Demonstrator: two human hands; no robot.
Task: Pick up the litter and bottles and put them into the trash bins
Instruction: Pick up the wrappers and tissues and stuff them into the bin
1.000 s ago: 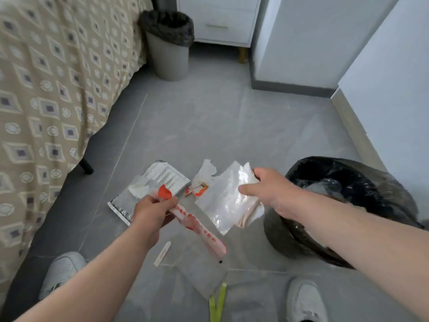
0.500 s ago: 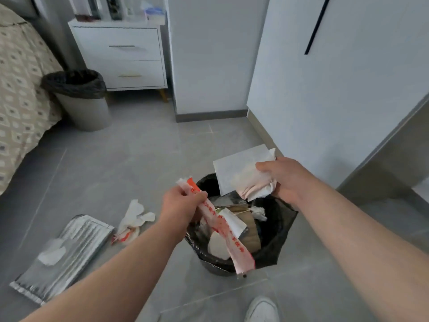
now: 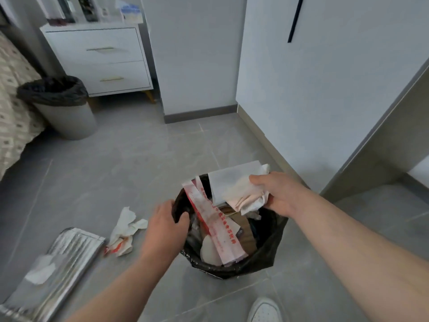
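Note:
A black-lined trash bin (image 3: 267, 259) stands on the floor in front of me, holding several scraps. The long red-and-white wrapper (image 3: 214, 225) lies inside it, leaning on the far rim. My left hand (image 3: 166, 225) hovers at the bin's left rim, fingers apart, holding nothing. My right hand (image 3: 277, 192) is over the bin's far right rim, shut on a clear plastic bag with crumpled tissue (image 3: 236, 188). A crumpled white-and-red wrapper (image 3: 124, 231) and a silver mailer bag (image 3: 58, 263) lie on the floor to the left.
A second grey bin with a black liner (image 3: 62, 108) stands at the back left beside a patterned bed (image 3: 14, 122). A white nightstand (image 3: 97, 59) stands behind it. White walls run along the right. My white shoe (image 3: 264, 310) is near the bottom edge.
My left hand has let go of the red-and-white wrapper, which now lies in the bin. The right hand with the plastic bag has come lower over the bin.

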